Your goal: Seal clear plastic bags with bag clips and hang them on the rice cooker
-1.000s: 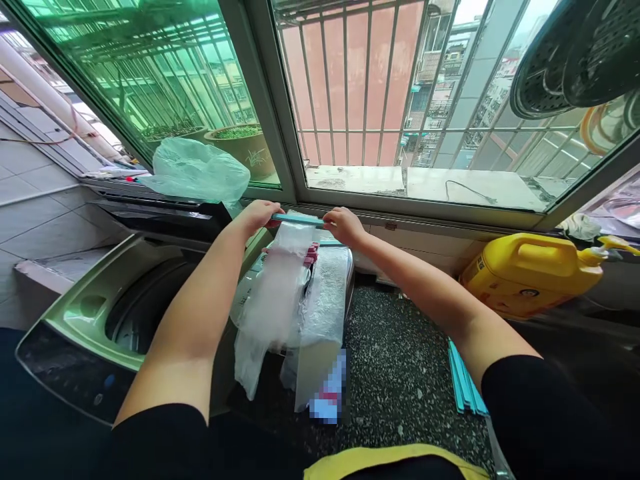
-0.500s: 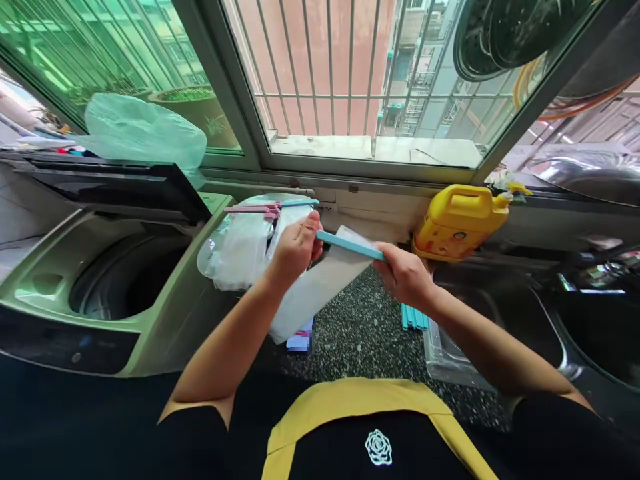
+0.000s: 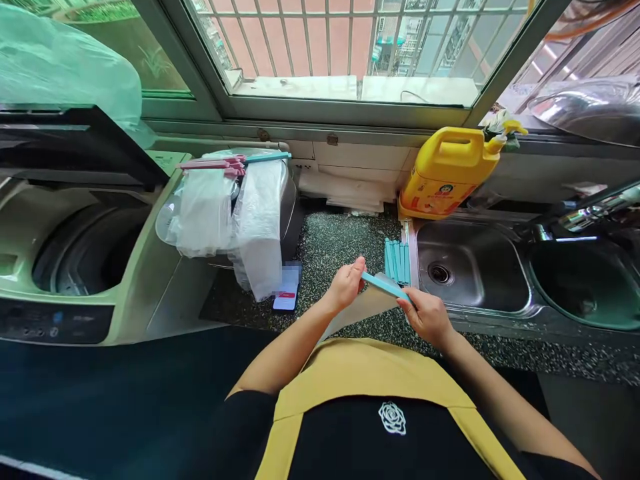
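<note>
A light blue bag sealing clip (image 3: 385, 287) runs between my hands over the counter. My left hand (image 3: 347, 287) is closed on its left end, and my right hand (image 3: 424, 317) grips the right end. From the clip a translucent plastic bag (image 3: 361, 311) hangs toward my apron, its lower part hidden by my left forearm and the apron. Just beyond my right hand lie several loose blue clips (image 3: 397, 260) side by side. On the left, a filled white bag (image 3: 206, 213) carries pink clips (image 3: 215, 165), beside another bag (image 3: 263, 220) with a blue clip (image 3: 269, 157).
A phone (image 3: 286, 288) lies on the speckled counter (image 3: 333, 243). Left stands an open top-loading washing machine (image 3: 135, 293). A yellow jug (image 3: 445, 175) stands behind the steel sink (image 3: 473, 267) at right. Folded clear plastic (image 3: 345, 187) lies along the back wall.
My view has tilted down. Both hands, still on the clip, have come closer to my body and away from the clipped bags, and the bag now hangs nearer my apron.
</note>
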A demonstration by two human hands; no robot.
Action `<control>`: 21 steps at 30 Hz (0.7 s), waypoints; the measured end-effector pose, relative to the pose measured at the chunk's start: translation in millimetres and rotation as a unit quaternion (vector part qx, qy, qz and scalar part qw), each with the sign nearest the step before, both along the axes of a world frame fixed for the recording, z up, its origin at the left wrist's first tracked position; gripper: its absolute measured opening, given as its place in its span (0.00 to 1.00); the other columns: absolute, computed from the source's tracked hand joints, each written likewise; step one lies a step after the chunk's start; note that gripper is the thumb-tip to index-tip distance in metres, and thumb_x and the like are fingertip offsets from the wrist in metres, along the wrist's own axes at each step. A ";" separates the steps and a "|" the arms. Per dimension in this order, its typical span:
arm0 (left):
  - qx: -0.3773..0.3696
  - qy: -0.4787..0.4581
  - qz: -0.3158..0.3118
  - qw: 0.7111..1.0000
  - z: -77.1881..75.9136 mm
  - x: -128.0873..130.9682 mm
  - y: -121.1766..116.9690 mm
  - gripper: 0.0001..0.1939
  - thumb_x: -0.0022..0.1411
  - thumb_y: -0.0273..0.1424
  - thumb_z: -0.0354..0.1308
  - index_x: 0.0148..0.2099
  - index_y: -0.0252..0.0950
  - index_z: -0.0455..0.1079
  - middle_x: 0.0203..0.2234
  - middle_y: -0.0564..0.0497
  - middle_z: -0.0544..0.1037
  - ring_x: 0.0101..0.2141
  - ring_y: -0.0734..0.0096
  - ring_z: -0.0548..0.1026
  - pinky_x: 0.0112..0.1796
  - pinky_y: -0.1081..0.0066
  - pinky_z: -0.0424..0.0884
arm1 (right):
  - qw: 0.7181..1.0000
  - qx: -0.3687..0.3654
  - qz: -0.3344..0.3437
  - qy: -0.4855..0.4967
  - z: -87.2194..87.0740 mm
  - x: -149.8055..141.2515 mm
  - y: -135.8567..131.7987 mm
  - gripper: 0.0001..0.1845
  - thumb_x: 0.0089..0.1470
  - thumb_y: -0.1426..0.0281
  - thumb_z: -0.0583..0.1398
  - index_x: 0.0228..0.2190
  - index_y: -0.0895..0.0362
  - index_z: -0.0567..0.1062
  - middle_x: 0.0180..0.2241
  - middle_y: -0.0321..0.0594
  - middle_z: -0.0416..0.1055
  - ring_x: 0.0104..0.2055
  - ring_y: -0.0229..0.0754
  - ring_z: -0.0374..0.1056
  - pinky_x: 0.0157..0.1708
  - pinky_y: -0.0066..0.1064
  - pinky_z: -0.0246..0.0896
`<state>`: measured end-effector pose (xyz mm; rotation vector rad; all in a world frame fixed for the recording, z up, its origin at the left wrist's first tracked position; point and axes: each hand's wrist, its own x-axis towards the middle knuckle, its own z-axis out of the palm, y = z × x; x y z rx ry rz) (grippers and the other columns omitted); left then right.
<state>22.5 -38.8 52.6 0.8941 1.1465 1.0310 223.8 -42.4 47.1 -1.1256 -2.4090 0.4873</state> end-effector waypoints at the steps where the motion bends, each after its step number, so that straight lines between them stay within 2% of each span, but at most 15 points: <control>1: -0.011 -0.014 -0.002 1.000 -3.2 1.8 0.4 0.30 0.47 0.62 0.44 0.19 0.39 0.51 0.10 0.60 0.48 0.14 0.80 0.49 0.17 0.73 0.46 | 1.000 0.005 -0.003 -0.002 -3.3 0.8 -1.1 0.21 0.60 0.59 0.44 0.30 0.54 0.72 0.21 0.41 0.70 0.22 0.40 0.65 0.24 0.29 0.56; 6: -0.062 -0.055 0.017 0.996 -16.8 4.4 1.6 0.30 0.49 0.60 0.46 0.18 0.38 0.50 0.11 0.61 0.46 0.12 0.82 0.45 0.16 0.75 0.42 | 0.999 0.040 -0.008 0.003 -16.2 -1.7 -3.1 0.22 0.61 0.59 0.44 0.31 0.58 0.72 0.23 0.42 0.72 0.25 0.39 0.67 0.26 0.28 0.57; 12: -0.093 -0.084 0.062 0.990 -15.1 4.8 3.4 0.29 0.53 0.57 0.47 0.18 0.36 0.51 0.10 0.61 0.47 0.12 0.85 0.44 0.16 0.77 0.39 | 0.992 0.118 0.001 0.041 -20.6 -8.1 1.0 0.20 0.61 0.62 0.46 0.31 0.60 0.72 0.22 0.42 0.72 0.24 0.38 0.66 0.24 0.26 0.56; 16: -0.097 -0.112 0.080 0.986 -18.0 5.0 4.4 0.28 0.52 0.56 0.48 0.19 0.36 0.52 0.10 0.62 0.47 0.12 0.85 0.44 0.16 0.77 0.38 | 0.989 0.132 -0.001 0.063 -21.1 -10.2 2.3 0.19 0.61 0.63 0.47 0.31 0.60 0.71 0.23 0.42 0.72 0.23 0.38 0.67 0.24 0.26 0.56; 18: -0.073 -0.107 0.080 0.988 -21.4 3.5 4.5 0.29 0.51 0.58 0.48 0.20 0.36 0.53 0.10 0.61 0.49 0.12 0.84 0.47 0.16 0.77 0.42 | 0.990 0.123 -0.004 0.071 -22.1 -10.5 2.4 0.18 0.61 0.63 0.47 0.31 0.60 0.71 0.23 0.42 0.72 0.24 0.38 0.67 0.24 0.26 0.57; 21: -0.014 -0.078 0.074 0.994 -23.5 -0.1 2.9 0.30 0.46 0.60 0.49 0.22 0.35 0.59 0.13 0.58 0.60 0.16 0.81 0.58 0.20 0.77 0.53 | 0.992 0.102 -0.017 0.079 -24.9 -11.0 1.7 0.18 0.61 0.63 0.47 0.34 0.60 0.72 0.25 0.42 0.73 0.26 0.39 0.69 0.25 0.27 0.60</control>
